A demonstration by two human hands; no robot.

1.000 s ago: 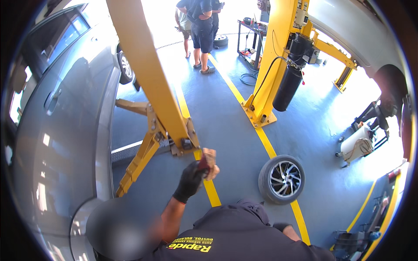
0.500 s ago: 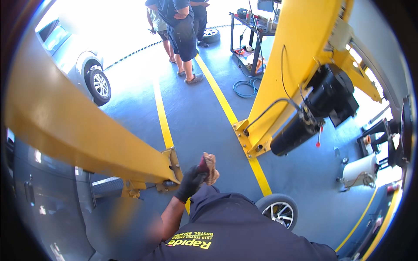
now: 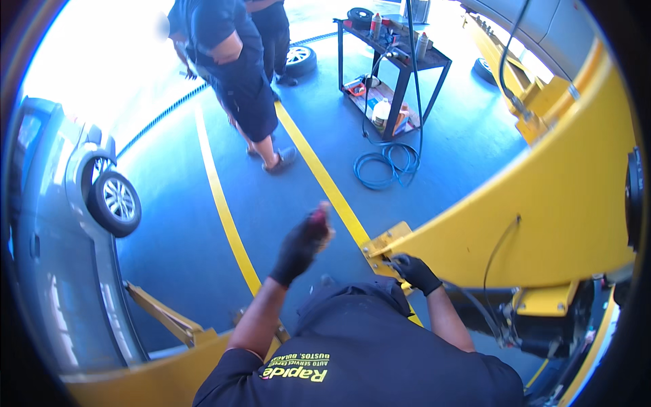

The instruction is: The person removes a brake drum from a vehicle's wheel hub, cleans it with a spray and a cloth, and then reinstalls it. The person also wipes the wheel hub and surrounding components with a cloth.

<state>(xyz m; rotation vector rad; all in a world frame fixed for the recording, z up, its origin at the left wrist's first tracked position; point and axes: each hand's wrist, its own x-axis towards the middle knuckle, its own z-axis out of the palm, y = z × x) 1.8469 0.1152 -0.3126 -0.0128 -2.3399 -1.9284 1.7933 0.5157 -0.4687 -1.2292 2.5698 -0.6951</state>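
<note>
My left hand (image 3: 298,252), in a black glove, is held out in front of my body. It is closed around a crumpled reddish-brown rag (image 3: 321,218), blurred by motion. To the right, my black-gloved right hand (image 3: 417,273) is in front of my waist, by the base plate (image 3: 388,239) of a yellow lift post (image 3: 515,210). Its fingers look curled together at the tips; whatever they may hold is too small to make out.
Two people (image 3: 224,74) stand ahead on the left. A black tool cart (image 3: 434,62) with bottles and a coiled blue hose (image 3: 380,173) are ahead right. A grey car (image 3: 61,251) with an outward-turned wheel (image 3: 116,202) is on the left; a loose wheel (image 3: 298,60) lies beyond.
My view has swung to the right. My right hand has come into view beside the yellow post, and my left hand, with the rag, has moved farther forward.
</note>
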